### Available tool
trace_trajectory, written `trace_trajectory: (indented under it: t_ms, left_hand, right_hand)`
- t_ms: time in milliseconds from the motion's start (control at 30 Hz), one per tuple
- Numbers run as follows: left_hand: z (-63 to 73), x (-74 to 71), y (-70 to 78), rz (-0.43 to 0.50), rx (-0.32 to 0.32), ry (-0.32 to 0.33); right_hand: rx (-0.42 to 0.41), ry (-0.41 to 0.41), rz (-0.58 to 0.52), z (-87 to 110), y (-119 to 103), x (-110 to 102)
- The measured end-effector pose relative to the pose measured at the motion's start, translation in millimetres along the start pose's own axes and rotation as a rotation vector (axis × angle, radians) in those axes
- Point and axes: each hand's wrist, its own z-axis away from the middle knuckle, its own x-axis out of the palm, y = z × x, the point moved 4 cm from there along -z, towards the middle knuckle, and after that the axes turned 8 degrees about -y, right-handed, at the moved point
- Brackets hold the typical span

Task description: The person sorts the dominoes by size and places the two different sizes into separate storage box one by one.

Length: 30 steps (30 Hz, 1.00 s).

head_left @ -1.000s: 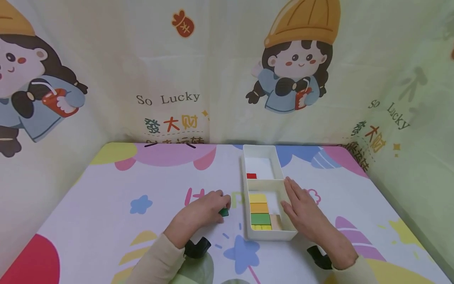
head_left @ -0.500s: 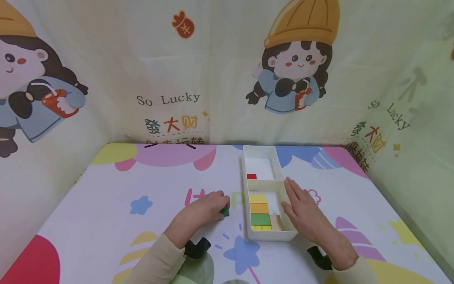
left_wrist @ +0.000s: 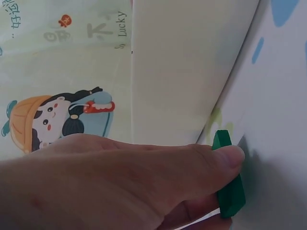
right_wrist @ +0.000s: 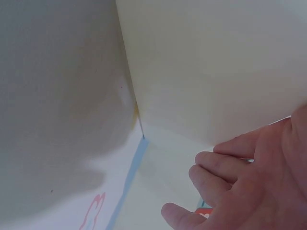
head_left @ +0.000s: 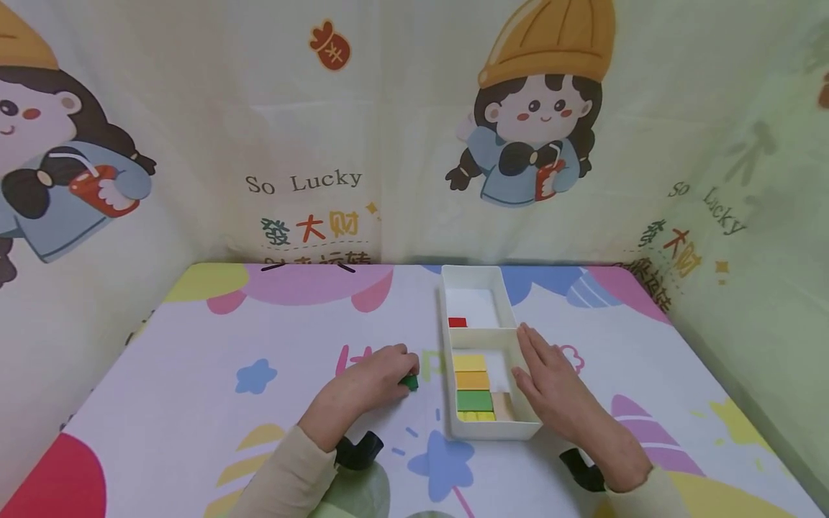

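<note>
My left hand (head_left: 363,385) pinches a small green block (left_wrist: 230,191) between thumb and fingers, just left of a white two-compartment box (head_left: 495,432). In the left wrist view the block stands on edge, close over the tabletop. My right hand (head_left: 557,388), fingers straight, rests along the box's right wall. The near compartment holds a pale yellow block (head_left: 469,362), an orange block (head_left: 472,380), a green block (head_left: 474,400), a bright yellow block (head_left: 476,416) and a tan block (head_left: 502,406). A red block (head_left: 457,322) lies in the far compartment's near left corner.
The box stands lengthwise on a tabletop (head_left: 162,403) printed with colourful shapes. Printed fabric (head_left: 414,129) hangs behind the table and along both sides. Black straps show at the left wrist (head_left: 359,452) and the right wrist (head_left: 583,469).
The head view has shifted very slightly. The green block has turned a little in my left fingers and sits marginally higher. My right hand has kept its place at the box.
</note>
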Motion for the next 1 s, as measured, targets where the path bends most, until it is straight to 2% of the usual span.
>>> trace_trajectory:
  t_ms: [200, 400, 600, 833, 1000]
  left_hand:
    - [-5.8, -7.2, 1.4, -0.012, 0.034, 0.03]
    - [-14.8, -19.0, 4.7, -0.03, 0.055, 0.039]
    - [-20.4, -34.2, 6.6, -0.048, 0.057, 0.043]
    - [-27.9, -50.9, 8.7, -0.027, 0.03, 0.036]
    - [-34.2, -59.4, 11.0, -0.046, 0.069, 0.08]
  right_hand:
    - [0.022, -0.018, -0.013, -0.4, 1.4, 3.2]
    - [0.011, 0.0, 0.003, -0.3, 1.6, 2.2]
    - [0.007, 0.0, 0.01, 0.2, 0.3, -0.3]
    - [0.024, -0.013, 0.013, -0.7, -0.6, -1.0]
    - [0.033, -0.027, 0.005, -0.3, -0.3, 1.1]
